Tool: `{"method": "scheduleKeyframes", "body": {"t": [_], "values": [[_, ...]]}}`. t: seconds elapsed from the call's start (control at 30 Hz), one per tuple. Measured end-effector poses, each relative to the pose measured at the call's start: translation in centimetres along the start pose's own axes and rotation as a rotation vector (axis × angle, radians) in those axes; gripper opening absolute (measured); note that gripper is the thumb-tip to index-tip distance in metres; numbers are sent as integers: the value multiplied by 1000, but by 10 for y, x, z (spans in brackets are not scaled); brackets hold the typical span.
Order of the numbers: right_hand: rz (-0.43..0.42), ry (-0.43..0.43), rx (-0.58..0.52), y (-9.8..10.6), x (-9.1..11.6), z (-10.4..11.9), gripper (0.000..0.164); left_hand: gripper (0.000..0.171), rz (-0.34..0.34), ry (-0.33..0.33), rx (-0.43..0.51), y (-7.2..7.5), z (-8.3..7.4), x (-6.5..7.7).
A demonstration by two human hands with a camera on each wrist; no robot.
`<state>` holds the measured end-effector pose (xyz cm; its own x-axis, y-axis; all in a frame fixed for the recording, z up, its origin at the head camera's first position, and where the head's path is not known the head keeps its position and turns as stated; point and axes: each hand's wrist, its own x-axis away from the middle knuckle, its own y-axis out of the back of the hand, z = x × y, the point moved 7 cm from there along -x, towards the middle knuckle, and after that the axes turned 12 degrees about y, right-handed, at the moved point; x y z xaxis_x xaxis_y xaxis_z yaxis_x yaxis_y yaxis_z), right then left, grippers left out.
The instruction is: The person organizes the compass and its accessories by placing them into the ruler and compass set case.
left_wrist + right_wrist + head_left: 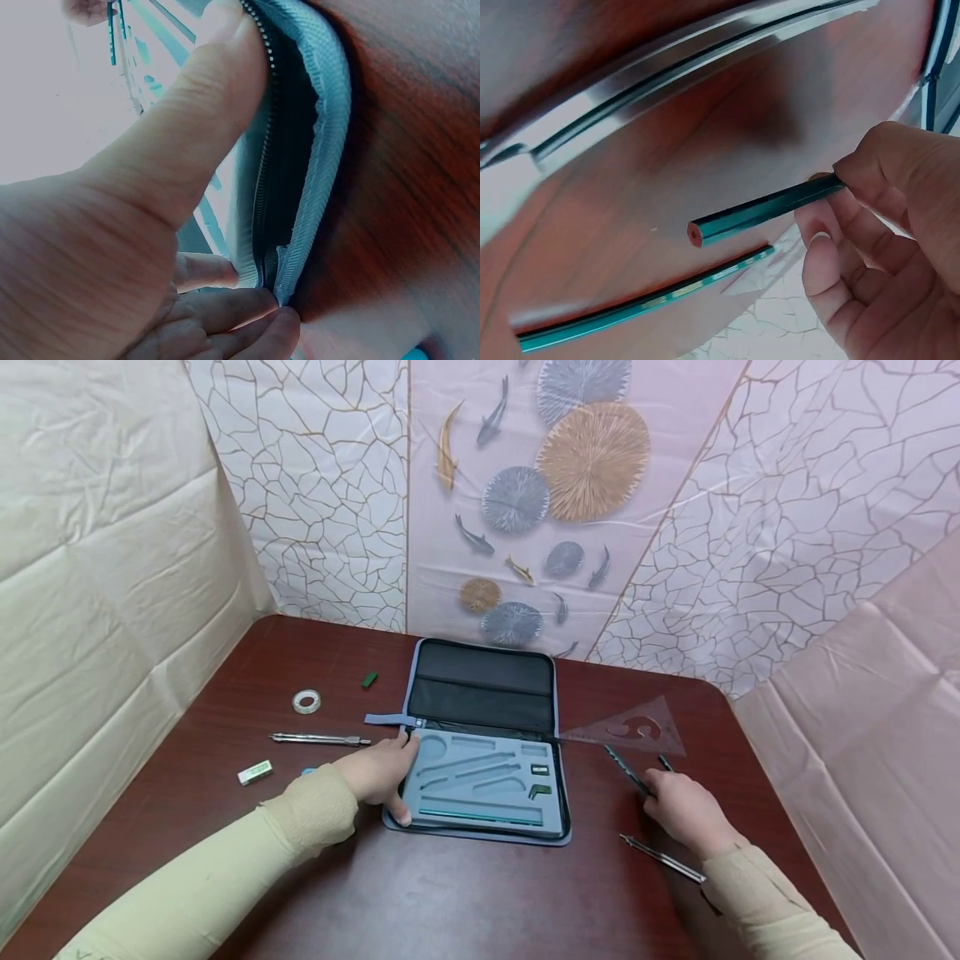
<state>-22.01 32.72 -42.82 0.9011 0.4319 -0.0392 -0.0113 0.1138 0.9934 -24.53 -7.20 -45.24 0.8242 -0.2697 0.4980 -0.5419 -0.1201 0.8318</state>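
you have, counted: pencils (627,769), three; zip case (480,672), one; metal drawing tools (318,739), two; clear set square (666,731), one; tape roll (296,703), one; eraser (255,772), one; sharpener (539,770), one; small green block (369,680), one; green fitting (539,791), one; partly hidden blue item (307,771), one.

I had my left hand (382,768) spread and my right hand (686,806) pinching, both arms reaching forward and well apart.
My left forearm (225,852), in a pale cream cloth sleeve (315,806) bunched at the wrist, came in from the lower left; the left thumb (210,97) extended nearly straight, wide of the other fingers. My right forearm (765,893), also cream-sleeved, slanted inward from the lower right, its thumb and fingertips drawn together, the lower fingers (829,281) bent.
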Motion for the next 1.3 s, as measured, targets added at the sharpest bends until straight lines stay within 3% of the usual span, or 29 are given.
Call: {"method": "scheduleKeyframes", "body": {"t": [0.33,0.8,1.1,1.3], "values": [[-108,163,94,7,-20,35,9,118,-7,-3,-13,-1,0,-1],[-40,216,-37,-2,-46,95,11,118,-9,-8,-12,-1,0,-1],[-75,442,-35,-9,-52,146,20,118,-5,-10,-11,-2,0,-1],[-55,567,-24,-17,-57,172,18,118,-10,0,-24,-2,0,-3]]}}
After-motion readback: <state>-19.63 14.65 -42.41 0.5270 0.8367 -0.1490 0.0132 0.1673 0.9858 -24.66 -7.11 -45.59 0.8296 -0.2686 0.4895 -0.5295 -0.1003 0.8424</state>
